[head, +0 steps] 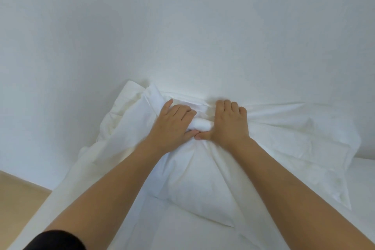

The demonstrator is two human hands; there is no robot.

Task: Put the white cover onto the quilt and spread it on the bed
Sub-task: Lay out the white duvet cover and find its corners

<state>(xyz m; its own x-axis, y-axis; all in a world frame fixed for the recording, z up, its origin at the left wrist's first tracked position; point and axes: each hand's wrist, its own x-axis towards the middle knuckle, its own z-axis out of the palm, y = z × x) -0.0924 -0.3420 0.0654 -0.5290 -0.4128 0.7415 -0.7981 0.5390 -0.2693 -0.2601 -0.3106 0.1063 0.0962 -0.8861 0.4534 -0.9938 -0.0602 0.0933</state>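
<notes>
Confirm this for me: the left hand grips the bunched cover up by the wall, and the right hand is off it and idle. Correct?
Not quite. The right hand is not idle: its fingers curl over the bunched cover too, right beside the left hand. The head view shows both hands gripping it up by the wall.

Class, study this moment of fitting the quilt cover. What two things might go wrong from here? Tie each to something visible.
1. The left hand and right hand grip one tight bunch of the white cover, so it may end up twisted or creased.
2. The cream quilt pokes out uncovered on the left and might slide toward the floor.
</notes>
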